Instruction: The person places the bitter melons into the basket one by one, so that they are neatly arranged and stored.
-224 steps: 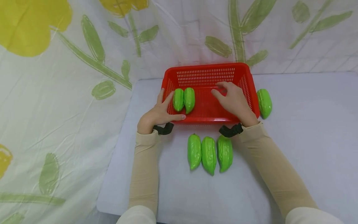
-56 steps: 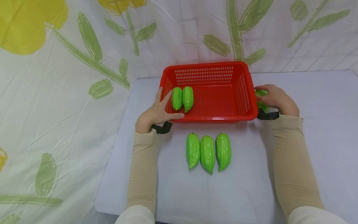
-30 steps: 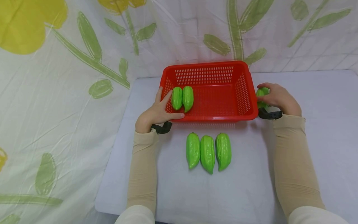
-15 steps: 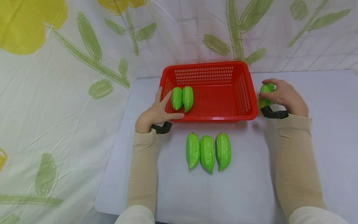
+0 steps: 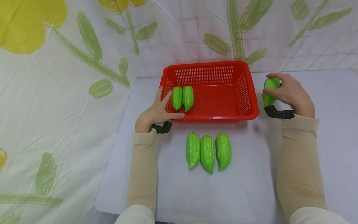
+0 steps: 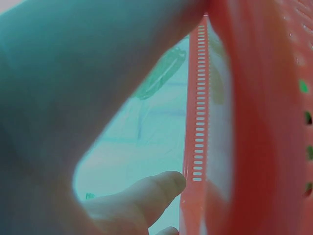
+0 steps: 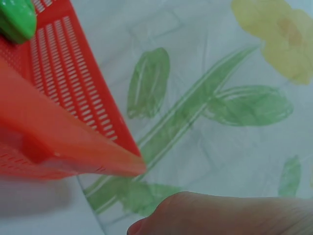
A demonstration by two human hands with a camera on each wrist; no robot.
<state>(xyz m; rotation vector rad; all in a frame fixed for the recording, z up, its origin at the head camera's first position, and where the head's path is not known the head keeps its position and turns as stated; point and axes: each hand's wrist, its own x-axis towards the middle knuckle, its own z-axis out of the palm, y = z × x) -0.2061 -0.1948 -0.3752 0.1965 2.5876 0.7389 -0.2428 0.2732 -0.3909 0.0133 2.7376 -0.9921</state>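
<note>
To the right of the red basket (image 5: 212, 118), my right hand (image 5: 292, 93) holds a glossy green bitter melon (image 5: 269, 99) between thumb and fingers. Whether the melon touches the table cannot be told. My left hand (image 5: 156, 112) rests on the basket's front left corner, its fingers spread straight along the left side and the thumb along the front rim. Two bitter melons lie side by side inside at the left, a left one (image 5: 176, 99) and a right one (image 5: 188, 99). The right wrist view shows only part of the right hand (image 7: 220, 215), and its melon is hidden there.
Three more bitter melons lie in a row on the white table (image 5: 179, 193) before the basket: a left one (image 5: 193, 151), a middle one (image 5: 207, 154) and a right one (image 5: 223, 151). A flower-patterned curtain (image 5: 195, 31) hangs behind the table and to its left.
My right hand has left the basket's inside, taken hold of the bitter melon beside it, and carried it rightward and farther back, away from the basket wall. My left hand has stayed put.
</note>
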